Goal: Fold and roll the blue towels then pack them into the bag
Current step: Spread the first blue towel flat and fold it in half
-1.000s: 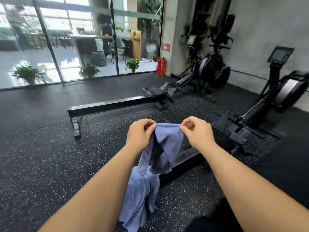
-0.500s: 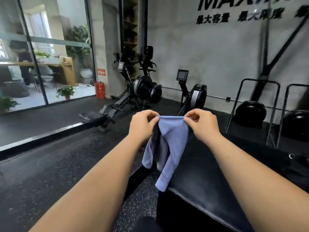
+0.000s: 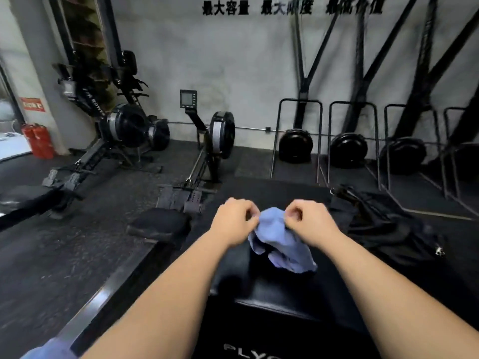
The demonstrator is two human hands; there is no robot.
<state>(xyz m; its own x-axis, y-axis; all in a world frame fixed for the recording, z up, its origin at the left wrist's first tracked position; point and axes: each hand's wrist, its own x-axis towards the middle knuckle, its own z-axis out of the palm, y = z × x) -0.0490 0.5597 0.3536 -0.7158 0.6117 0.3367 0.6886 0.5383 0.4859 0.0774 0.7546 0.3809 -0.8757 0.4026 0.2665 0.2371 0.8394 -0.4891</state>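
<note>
head view: both hands are out front over the black plyo box (image 3: pixel 272 294). the left hand (image 3: pixel 234 221) pinches the top edge of the blue towel (image 3: pixel 282 244) at its left corner, fingers curled in. the right hand (image 3: pixel 311 221) does the same at the right corner, thumb and forefinger closed on cloth. motion blur makes the exact finger placement fuzzy.

the towel hangs short from the two pinches. its lower part is bunched and crumpled on the box top, not flat.

change: a second ago the towel hung full length over the speckled floor to the left. half a second ago it dangled at the box's edge. now it's down on the box. the view has swung right and the black bag (image 3: pixel 388 226) is in sight, on a dark surface right of the towel, near it but apart.

meaning: the carry looks done and laydown is starting. no fold or roll yet, and nothing visibly packed. next it needs the corners pulled apart to spread it flat.

another blue cloth (image 3: pixel 49 351) sits at the near-left corner, probably a second towel, can't confirm.
</note>
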